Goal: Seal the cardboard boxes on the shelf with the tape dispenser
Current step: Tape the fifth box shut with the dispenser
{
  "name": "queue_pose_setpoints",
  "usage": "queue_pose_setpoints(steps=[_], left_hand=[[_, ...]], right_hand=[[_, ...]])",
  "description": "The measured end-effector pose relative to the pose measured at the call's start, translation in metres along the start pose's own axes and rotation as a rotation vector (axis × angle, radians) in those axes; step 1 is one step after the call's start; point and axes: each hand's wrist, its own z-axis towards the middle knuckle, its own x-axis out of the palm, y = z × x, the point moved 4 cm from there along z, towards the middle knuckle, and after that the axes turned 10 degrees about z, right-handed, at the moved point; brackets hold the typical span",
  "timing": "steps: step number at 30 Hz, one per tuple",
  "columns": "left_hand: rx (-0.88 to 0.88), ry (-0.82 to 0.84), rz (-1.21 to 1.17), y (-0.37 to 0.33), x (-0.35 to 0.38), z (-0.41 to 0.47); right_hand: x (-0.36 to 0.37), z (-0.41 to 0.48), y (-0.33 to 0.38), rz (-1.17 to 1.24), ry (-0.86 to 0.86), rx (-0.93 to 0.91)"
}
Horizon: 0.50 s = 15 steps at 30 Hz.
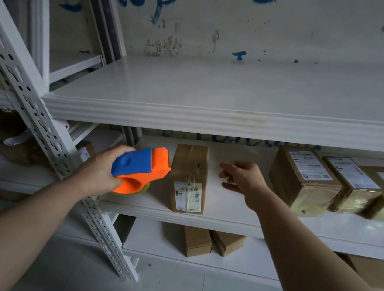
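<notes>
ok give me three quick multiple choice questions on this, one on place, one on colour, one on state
1. Where is the tape dispenser? A on the upper shelf; B just left of the standing box; C on the floor.
2. What colours is it? A red and black; B green and white; C blue and orange.
3. What is the right hand doing? A holding nothing, fingers loose; B gripping the box; C pulling tape.
Answers: 1 B, the left hand holds it beside the box; 2 C, blue top on an orange body; 3 A, it hovers right of the box, apart from it.
</notes>
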Motion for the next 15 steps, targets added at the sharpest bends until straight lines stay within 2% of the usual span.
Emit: queue_pose_setpoints(steps=[7,15], left_hand=[[-0.016,-0.030,-0.108,0.015,0.013,0.024],[-0.002,0.035,-0.092,0.023,0.017,0.051]], right_hand=[[0.007,0.023,-0.008,-0.005,-0.059,0.023],[0.011,0.035,-0.013,0.024,-0.113,0.036]])
